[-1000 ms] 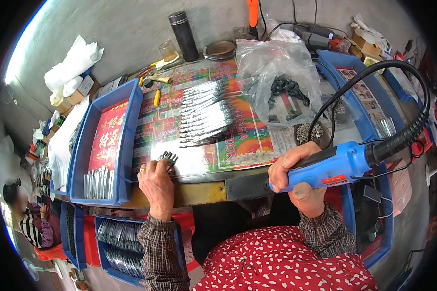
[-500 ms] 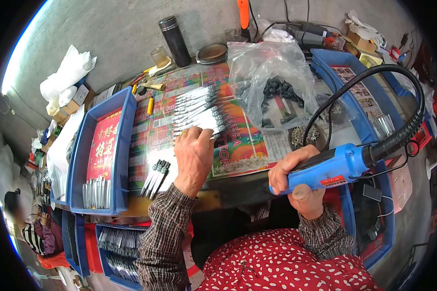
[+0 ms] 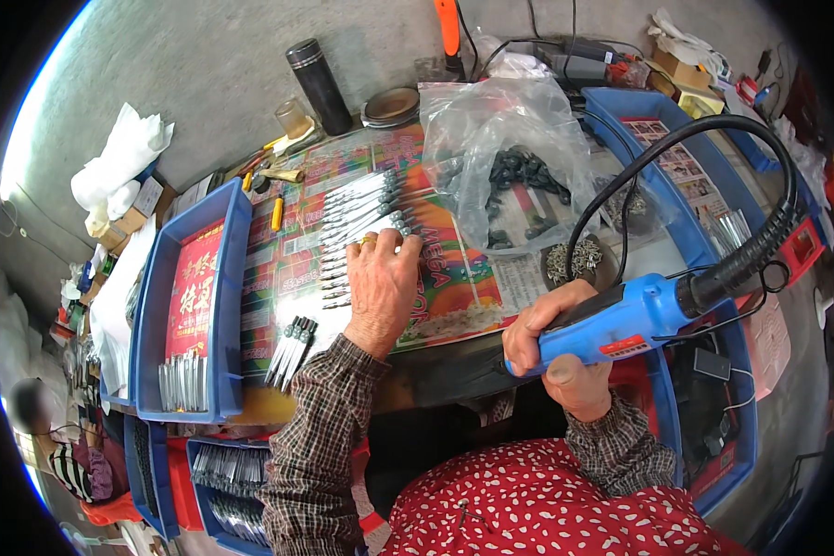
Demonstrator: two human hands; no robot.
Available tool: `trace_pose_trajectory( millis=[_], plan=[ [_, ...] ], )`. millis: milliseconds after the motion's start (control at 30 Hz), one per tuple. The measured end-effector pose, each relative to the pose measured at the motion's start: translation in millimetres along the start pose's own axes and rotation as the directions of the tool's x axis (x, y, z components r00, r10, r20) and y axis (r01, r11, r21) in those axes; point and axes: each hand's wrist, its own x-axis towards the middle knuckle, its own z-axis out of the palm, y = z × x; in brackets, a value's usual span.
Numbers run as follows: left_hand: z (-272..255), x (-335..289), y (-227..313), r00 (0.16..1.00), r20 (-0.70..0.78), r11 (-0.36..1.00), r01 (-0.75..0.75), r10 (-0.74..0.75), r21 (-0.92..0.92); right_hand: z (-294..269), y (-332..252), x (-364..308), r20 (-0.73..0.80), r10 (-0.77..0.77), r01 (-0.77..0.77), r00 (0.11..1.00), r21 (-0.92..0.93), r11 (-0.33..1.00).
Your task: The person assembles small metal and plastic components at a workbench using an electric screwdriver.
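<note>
My left hand (image 3: 383, 287) is bent over a row of slim silver rods (image 3: 347, 243) with grey knobbed ends, laid side by side on the table. Its fingers are closed at the knobbed ends of the nearer rods; the fingertips are partly hidden. A ring shows on one finger. In my right hand (image 3: 558, 347) is a blue corded power tool (image 3: 612, 324), straight-bodied like an electric screwdriver, its nose pointing left over the table's front edge. The working tip cannot be made out. Several similar rods with black ends (image 3: 292, 352) lie left of my left wrist.
A blue tray (image 3: 233, 306) holding silver pieces stands at the left. Right of the rods lies a clear plastic bag (image 3: 519, 139) with black parts, beside a bowl of small metal pieces (image 3: 574, 259). The tool's thick black cable (image 3: 695, 139) arches over the right side. A dark flask (image 3: 320, 88) stands behind.
My left hand has moved slightly right and farther along the row of rods. My right hand still grips the power tool in nearly the same place. The whole view has shifted a little.
</note>
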Motion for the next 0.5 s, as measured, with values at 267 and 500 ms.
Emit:
trace_pose_trajectory(
  millis=[267, 500],
  plan=[
    [3.0, -0.2, -0.6, 0.999, -0.036, 0.999, -0.039, 0.038, -0.019, -0.6, -2.0, 1.4, -0.005, -0.014, 0.013, 1.0, -0.051, 0.999],
    [-2.0, -4.6, -2.0, 0.996, -0.09, 1.0, -0.006, 0.008, 0.02, -2.2, -5.3, 8.8, -0.014, -0.093, 0.091, 0.996, -0.113, 0.989]
  ],
)
